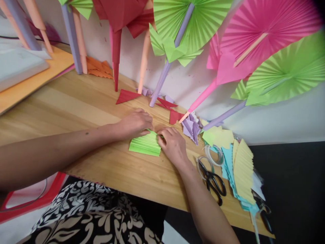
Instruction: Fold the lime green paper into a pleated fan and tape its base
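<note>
A green pleated sheet of paper [144,145] lies on the wooden table in front of me, its folds running side to side. At its far left edge, my left hand [135,124] pinches the paper with curled fingers. My right hand [173,144] grips the far right corner, thumb and fingers closed together on it. Between the two hands the far edge stands slightly raised as a narrow fold. My fingertips hide parts of that edge.
Paper fans on rolled stems, such as a green fan [191,23] and a pink fan [269,30], lean against the wall. Red scraps [128,96] lie below them. Black scissors [212,179], tape rolls [214,155] and yellow pleated paper [243,171] are at right.
</note>
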`<move>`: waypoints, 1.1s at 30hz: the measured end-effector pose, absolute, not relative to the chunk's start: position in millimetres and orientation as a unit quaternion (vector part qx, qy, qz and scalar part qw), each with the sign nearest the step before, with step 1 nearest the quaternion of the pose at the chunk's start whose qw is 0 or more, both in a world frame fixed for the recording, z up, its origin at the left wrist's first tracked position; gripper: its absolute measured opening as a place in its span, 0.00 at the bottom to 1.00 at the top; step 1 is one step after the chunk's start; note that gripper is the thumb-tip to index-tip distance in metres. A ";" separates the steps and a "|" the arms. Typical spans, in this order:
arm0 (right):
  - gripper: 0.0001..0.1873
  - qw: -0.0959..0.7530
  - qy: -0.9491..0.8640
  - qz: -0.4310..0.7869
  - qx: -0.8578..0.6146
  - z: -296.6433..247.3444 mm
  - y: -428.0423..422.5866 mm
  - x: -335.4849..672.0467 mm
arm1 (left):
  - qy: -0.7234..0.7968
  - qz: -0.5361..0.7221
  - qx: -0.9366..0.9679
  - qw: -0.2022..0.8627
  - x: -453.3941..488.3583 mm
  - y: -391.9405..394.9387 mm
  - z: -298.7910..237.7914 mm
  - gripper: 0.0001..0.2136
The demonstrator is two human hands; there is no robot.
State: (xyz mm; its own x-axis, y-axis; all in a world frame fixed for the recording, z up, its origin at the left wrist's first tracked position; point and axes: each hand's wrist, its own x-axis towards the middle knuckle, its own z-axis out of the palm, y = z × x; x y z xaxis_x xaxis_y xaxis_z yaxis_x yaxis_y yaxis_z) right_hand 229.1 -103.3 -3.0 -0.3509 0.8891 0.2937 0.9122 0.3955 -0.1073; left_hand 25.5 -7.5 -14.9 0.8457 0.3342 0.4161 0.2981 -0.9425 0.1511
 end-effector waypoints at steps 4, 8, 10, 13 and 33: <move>0.07 0.135 -0.821 -0.039 -0.553 -0.6 -104.2 232.7 | 0.166 0.208 0.964 0.007 28.8 -8.8 -15.9 0.06; 0.06 0.119 -0.822 -0.030 -0.556 3.1 -107.1 235.7 | 0.154 0.195 0.968 -0.002 26.7 -7.2 -15.6 0.06; 0.05 0.115 -0.821 -0.026 -0.559 3.8 -107.4 236.6 | 0.153 0.189 0.970 0.004 22.3 -4.0 -14.7 0.05; 0.06 0.109 -0.817 -0.025 -0.566 3.4 -106.0 238.6 | 0.156 0.173 0.972 0.022 13.6 2.5 -11.9 0.05; 0.07 0.149 -0.820 0.021 -0.553 4.0 -105.1 253.0 | 0.159 0.185 0.969 0.046 11.9 6.0 -10.9 0.11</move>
